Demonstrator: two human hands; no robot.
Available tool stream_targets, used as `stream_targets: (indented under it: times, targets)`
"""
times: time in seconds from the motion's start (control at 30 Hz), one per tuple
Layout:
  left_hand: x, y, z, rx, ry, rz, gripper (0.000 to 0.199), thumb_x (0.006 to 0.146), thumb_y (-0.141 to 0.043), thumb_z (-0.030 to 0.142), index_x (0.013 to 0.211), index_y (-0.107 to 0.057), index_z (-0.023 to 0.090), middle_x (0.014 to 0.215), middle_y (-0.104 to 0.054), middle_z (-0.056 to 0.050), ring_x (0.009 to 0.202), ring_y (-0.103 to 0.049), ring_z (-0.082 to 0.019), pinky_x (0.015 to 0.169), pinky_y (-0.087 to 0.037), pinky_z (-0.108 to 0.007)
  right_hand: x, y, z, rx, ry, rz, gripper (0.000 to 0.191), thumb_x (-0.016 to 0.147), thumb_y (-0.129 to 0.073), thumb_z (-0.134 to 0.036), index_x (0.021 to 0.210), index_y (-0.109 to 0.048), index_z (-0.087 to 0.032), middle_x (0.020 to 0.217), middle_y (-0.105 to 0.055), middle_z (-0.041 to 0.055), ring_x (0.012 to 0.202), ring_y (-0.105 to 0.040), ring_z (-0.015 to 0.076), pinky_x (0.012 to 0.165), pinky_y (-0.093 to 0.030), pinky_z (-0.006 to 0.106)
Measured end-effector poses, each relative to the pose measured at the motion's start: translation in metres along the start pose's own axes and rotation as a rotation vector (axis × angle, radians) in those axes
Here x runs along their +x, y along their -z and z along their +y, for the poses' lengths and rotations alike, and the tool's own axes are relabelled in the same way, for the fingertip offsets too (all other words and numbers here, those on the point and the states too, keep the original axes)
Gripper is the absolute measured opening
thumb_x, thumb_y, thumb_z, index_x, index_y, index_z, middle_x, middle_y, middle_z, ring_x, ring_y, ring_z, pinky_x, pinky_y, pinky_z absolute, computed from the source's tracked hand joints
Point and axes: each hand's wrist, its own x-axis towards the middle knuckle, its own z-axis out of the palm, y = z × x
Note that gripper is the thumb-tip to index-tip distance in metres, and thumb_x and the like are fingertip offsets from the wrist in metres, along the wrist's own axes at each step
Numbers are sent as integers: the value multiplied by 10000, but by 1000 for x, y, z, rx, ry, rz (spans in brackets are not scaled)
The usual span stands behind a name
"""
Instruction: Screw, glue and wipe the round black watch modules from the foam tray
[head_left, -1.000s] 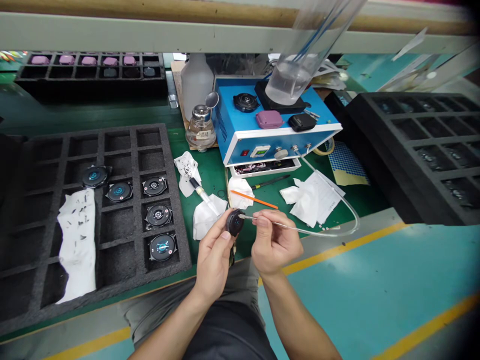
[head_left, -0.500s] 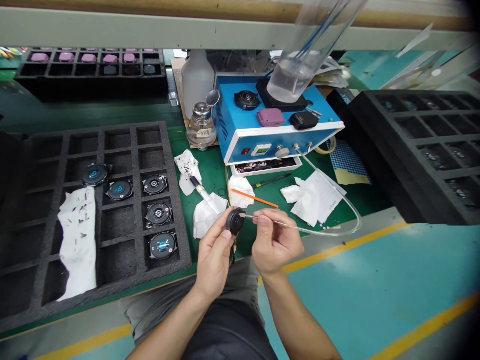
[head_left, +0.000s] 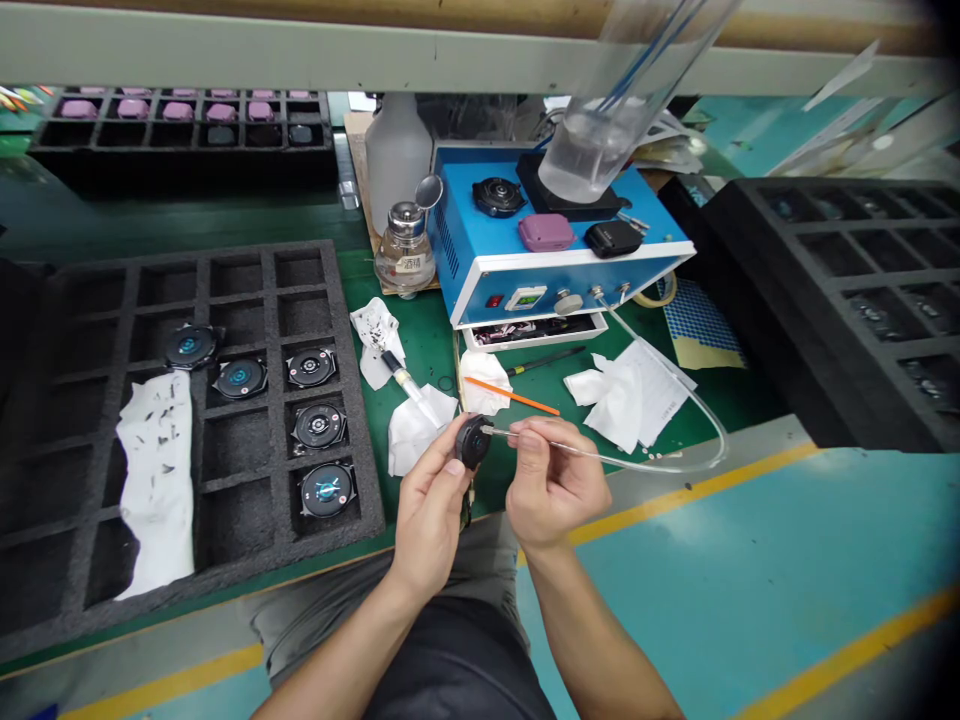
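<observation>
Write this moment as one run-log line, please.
Left hand: holds dark round watch case | Right hand: holds thin probe on clear tube, tip at watch case | Nearby: blue box, foam tray

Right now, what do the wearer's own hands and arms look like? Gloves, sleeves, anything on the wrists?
Left hand and right hand are both bare: no gloves, and no ring, watch or wristband shows on them. No sleeves show on the forearms; the upper arms are out of frame. Clothing in view: a dark top and grey trousers. No markings visible.
</observation>
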Motion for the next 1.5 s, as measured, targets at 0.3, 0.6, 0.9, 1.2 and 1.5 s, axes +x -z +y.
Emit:
stream_targets:
  times: [0.3, 0.6, 0.9, 1.2, 1.5]
  targets:
    - [0, -1, 0, -6, -2, 3, 336, 893, -748, 322, 1223, -781, 271, 1394, -706, -80, 1387, -588, -310, 1212, -424, -472, 1, -1, -1, 20, 5, -1, 134, 897, -674, -117, 980, -687, -221, 835, -733, 0, 725, -714, 152, 655, -628, 326]
    - [0, -1, 1, -8, -2, -2, 337, 890, -754, 329, 1222, -782, 276, 1396, -705, -76, 1389, -586, -305, 1212, -425, -458, 2, -2, -2, 42, 15, 2, 162, 894, -669, -93, 993, -692, -220, 832, -731, -2, 731, -711, 151, 643, -613, 311]
    - [0, -3, 2, -28, 0, 17, 334, 874, -766, 333, 1201, -793, 272, 1372, -720, -77, 1363, -608, -306, 1182, -459, -440, 0, -1, -2, 47, 4, 1, 164, 891, -678, -91, 994, -701, -217, 858, -745, 0, 735, -717, 146, 665, -615, 311]
    - [-1, -5, 8, -93, 55, 68, 282, 871, -736, 269, 1136, -814, 210, 1286, -762, -99, 1199, -713, -272, 1053, -562, -399, 6, -7, -7, 207, -49, 324, 65, 940, -672, -272, 944, -669, -208, 809, -691, -12, 578, -616, 101, 486, -509, 250]
    - [-29, -10, 28, -126, 76, 60, 294, 936, -646, 231, 1189, -795, 214, 1266, -773, -89, 1161, -733, -239, 1045, -573, -373, 12, -6, -9, 200, -237, 414, 187, 909, -686, -368, 861, -604, -206, 770, -639, -25, 524, -577, 89, 459, -471, 248]
